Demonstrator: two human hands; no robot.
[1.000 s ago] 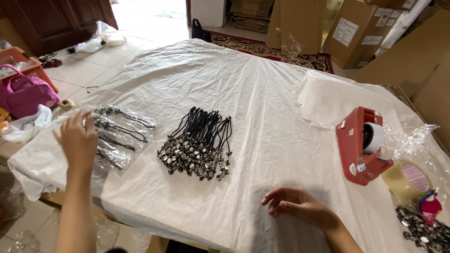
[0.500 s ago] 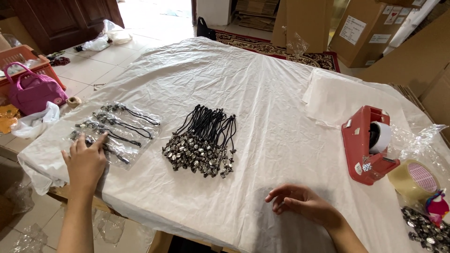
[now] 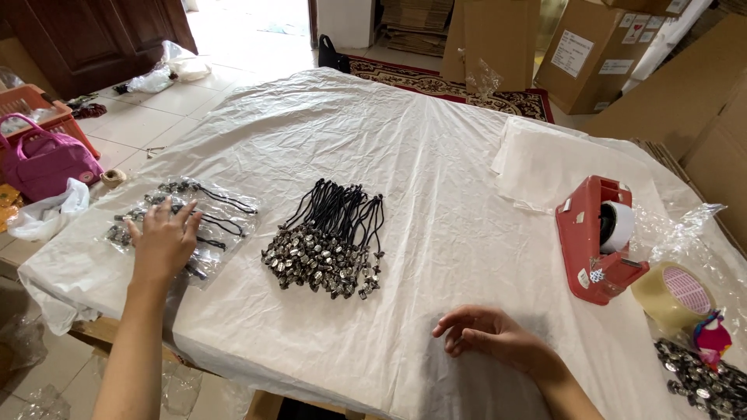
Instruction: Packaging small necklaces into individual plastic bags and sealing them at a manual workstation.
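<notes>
A storeroom with a tiled floor, brown cardboard cartons (image 3: 607,54) along the far wall and a patterned rug beyond; in the middle, a work table covered with a crinkled white plastic sheet (image 3: 436,155).

Head view. The left hand (image 3: 163,243) lies flat, fingers spread wide, on a stack of small clear plastic packets holding black-corded metal charms (image 3: 210,214) near the table's left edge. It presses down and grips nothing. The right hand (image 3: 489,334) rests on the bare sheet at the near edge, fingers loosely curled and empty, well apart from any item.

Between the hands lies a loose bundle of black cord loops with dark metal pendants (image 3: 331,245), cords fanned away from the person, pendants heaped at the near end. To the right stand a red desktop tape dispenser (image 3: 595,237) and, just beside it, a roll of tan packing tape (image 3: 669,295). A second heap of metal pendants (image 3: 700,381) sits at the right near corner. A magenta handbag (image 3: 43,163) rests off the table, left.

Assessment: the packets appear light, limp and slick; they would likely slide over one another, so a flat palm or an edge pinch suits them. The bundle looks pendant-heavy and tangle-prone; taking it by the cords seems safest.
</notes>
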